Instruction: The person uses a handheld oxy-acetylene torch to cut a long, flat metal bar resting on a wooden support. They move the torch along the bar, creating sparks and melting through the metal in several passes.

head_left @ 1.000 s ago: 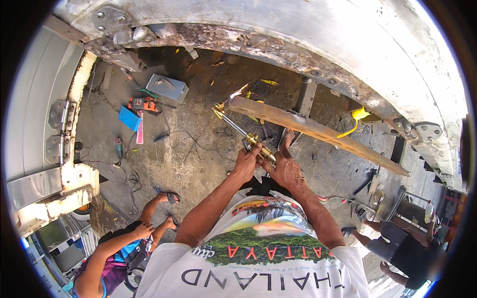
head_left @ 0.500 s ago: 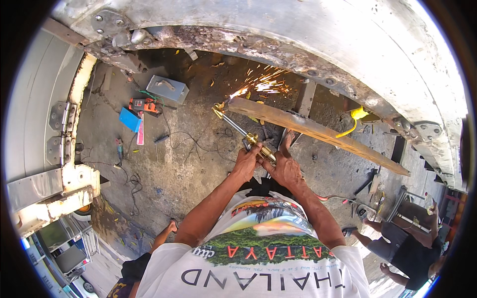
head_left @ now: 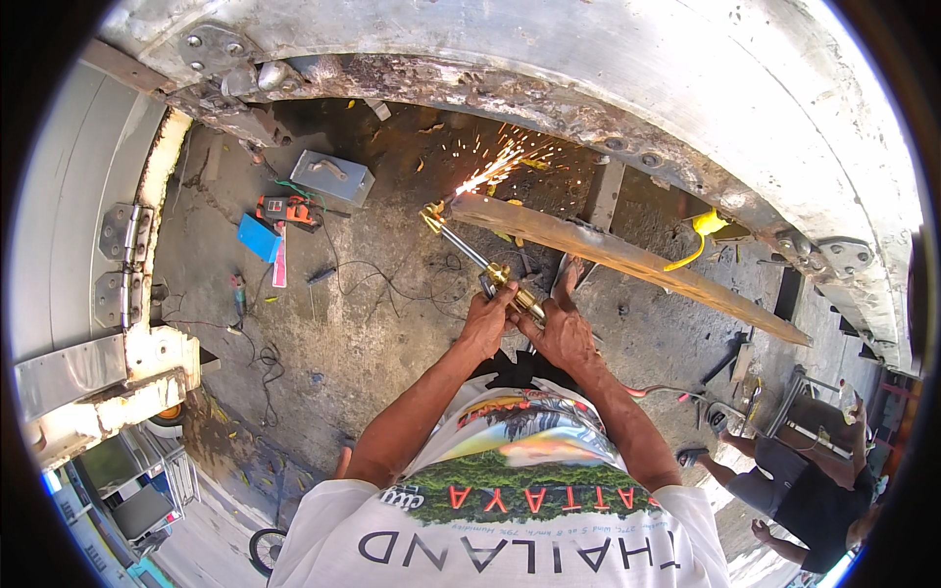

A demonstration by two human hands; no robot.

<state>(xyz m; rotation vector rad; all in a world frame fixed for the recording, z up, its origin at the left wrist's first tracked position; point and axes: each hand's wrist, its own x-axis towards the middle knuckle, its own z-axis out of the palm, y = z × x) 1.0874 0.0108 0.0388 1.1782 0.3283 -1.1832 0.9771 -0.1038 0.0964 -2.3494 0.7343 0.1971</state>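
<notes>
Both my hands are wrapped round a brass cutting torch (head_left: pixel 466 247) with long metal tubes. My left hand (head_left: pixel 483 323) is closed on its body near the valves, and my right hand (head_left: pixel 566 338) grips the rear end just beside it. The torch's angled brass head sits at the left end of a long rusty steel beam (head_left: pixel 627 257). Bright sparks (head_left: pixel 498 169) spray up and right from that spot. My bare foot (head_left: pixel 569 274) shows just below the beam.
A rusty truck-body frame (head_left: pixel 470 88) arches overhead. On the concrete at left lie a grey metal box (head_left: pixel 333 176), an orange machine (head_left: pixel 288 209), an angle grinder (head_left: pixel 238 297) and loose cables. A yellow object (head_left: pixel 708 223) hangs at right. Another person (head_left: pixel 799 490) is at lower right.
The sparks have become narrower and steeper. A person's leg at lower left has mostly gone from view, and a wheel now shows there. My hands and the torch have barely moved.
</notes>
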